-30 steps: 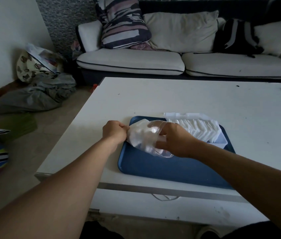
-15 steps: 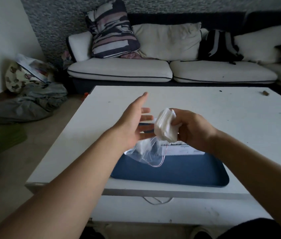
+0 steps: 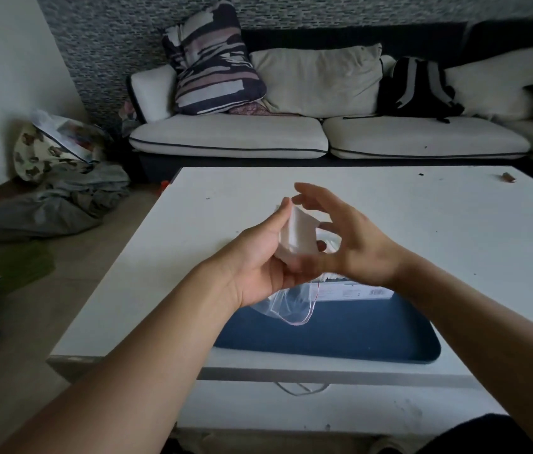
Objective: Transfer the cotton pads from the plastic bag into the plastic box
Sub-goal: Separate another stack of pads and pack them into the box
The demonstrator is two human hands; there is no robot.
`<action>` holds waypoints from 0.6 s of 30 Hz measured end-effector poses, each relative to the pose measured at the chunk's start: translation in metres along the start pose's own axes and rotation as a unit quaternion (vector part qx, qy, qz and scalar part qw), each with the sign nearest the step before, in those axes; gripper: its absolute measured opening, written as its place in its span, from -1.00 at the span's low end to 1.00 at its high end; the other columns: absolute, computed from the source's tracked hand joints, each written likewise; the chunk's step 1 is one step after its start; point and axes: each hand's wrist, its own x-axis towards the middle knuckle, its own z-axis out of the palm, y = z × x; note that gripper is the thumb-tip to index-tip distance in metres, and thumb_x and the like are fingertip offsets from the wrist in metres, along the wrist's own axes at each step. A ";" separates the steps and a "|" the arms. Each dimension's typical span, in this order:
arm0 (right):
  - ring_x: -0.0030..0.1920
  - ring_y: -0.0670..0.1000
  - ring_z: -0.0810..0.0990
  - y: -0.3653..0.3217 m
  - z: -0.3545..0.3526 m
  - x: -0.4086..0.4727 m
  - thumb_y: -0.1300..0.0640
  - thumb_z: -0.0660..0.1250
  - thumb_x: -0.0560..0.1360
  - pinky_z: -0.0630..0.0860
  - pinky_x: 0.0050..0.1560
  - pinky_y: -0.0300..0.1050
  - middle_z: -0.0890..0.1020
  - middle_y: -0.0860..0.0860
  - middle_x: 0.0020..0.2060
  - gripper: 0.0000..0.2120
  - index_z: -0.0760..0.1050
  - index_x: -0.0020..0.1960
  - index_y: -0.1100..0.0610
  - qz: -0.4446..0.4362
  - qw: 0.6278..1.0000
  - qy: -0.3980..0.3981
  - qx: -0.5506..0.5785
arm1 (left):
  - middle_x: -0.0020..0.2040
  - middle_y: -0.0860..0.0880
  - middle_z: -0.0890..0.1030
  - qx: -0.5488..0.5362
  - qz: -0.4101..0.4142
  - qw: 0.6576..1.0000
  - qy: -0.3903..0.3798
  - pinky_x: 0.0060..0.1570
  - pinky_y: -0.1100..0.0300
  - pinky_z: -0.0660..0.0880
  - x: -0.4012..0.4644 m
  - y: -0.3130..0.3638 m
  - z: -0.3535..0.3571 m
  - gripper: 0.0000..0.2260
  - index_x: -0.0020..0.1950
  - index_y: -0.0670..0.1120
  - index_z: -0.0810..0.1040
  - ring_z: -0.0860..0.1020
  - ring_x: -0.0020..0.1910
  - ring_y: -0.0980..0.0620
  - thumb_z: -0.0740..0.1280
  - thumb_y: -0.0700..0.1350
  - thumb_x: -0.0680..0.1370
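Both hands (image 3: pixel 307 253) around a cotton pad stack (image 3: pixel 298 232), above the tray (image 3: pixel 356 335).

White cotton pads (image 3: pixel 298 232); blue tray (image 3: pixel 340 335); striped pillow (image 3: pixel 212 60)

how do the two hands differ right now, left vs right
The left hand grips the stack of cotton pads with thumb and fingers round it; the right hand holds nothing, its fingers spread and loosely curved beside the stack. The left shows its palm side to the camera; the right shows its back. Both are raised above the blue tray, close together, with the clear plastic bag hanging below them.
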 end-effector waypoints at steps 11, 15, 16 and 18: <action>0.01 0.07 0.69 0.004 0.008 0.011 -0.04 0.62 0.29 0.63 0.03 0.22 0.69 0.01 0.01 -0.43 0.56 0.23 0.08 -0.030 0.995 0.066 0.073 | 0.15 -0.13 0.64 0.001 0.025 1.000 -0.007 0.13 0.04 0.58 0.009 -0.001 -0.010 -0.46 0.31 -0.10 0.57 0.64 0.01 -0.02 0.06 0.27 0.65; 0.05 0.09 0.69 0.004 0.009 0.012 0.02 0.61 0.34 0.62 0.09 0.23 0.70 0.04 0.03 -0.48 0.56 0.23 0.10 -0.031 0.991 0.066 0.110 | 0.16 -0.16 0.66 -0.011 0.037 0.999 0.005 0.04 0.08 0.63 0.009 0.000 -0.012 -0.48 0.35 -0.13 0.55 0.65 0.02 -0.04 0.09 0.22 0.66; 0.06 0.07 0.68 0.004 0.009 0.012 0.04 0.62 0.34 0.62 0.10 0.20 0.69 0.03 0.03 -0.48 0.56 0.23 0.10 -0.031 0.992 0.064 0.109 | 0.16 -0.18 0.65 -0.013 0.039 0.999 0.009 0.05 0.08 0.64 0.009 0.000 -0.012 -0.47 0.37 -0.15 0.54 0.66 0.03 -0.05 0.08 0.22 0.67; 0.08 0.01 0.65 0.005 0.010 0.012 0.07 0.65 0.31 0.63 0.12 0.10 0.67 -0.01 0.04 -0.47 0.55 0.22 0.08 -0.036 0.994 0.063 0.077 | 0.15 -0.20 0.65 -0.023 0.042 0.999 0.013 0.05 0.06 0.62 0.010 0.000 -0.012 -0.46 0.38 -0.17 0.53 0.66 0.01 -0.07 0.07 0.21 0.68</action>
